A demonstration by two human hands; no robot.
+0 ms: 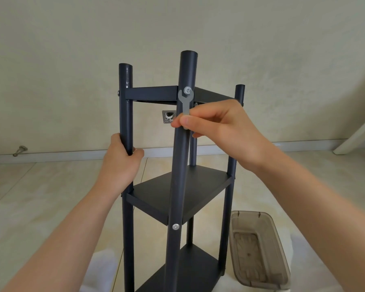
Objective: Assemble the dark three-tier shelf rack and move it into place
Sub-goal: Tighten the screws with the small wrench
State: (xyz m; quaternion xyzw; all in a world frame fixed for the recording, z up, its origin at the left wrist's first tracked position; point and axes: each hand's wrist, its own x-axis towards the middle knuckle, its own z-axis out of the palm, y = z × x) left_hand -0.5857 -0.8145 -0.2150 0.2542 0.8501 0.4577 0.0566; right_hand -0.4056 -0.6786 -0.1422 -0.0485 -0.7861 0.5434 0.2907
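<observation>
The dark three-tier shelf rack (173, 194) stands upright on the floor in the middle of the view, with round posts and three flat shelves. My left hand (120, 163) grips the front left post below the top shelf. My right hand (217, 125) pinches the handle of a small flat silver wrench (185, 104) against the near centre post. The wrench's open jaw sits at the silver bolt (187, 90) at the top shelf's corner. Another silver bolt (175, 226) shows lower on the same post at the middle shelf.
A translucent grey plastic bin (259, 249) lies on the tiled floor to the right of the rack. A wall with a skirting board runs close behind. A white slanted board (356, 133) leans at the far right. A metal door stop (20, 150) sits at the left.
</observation>
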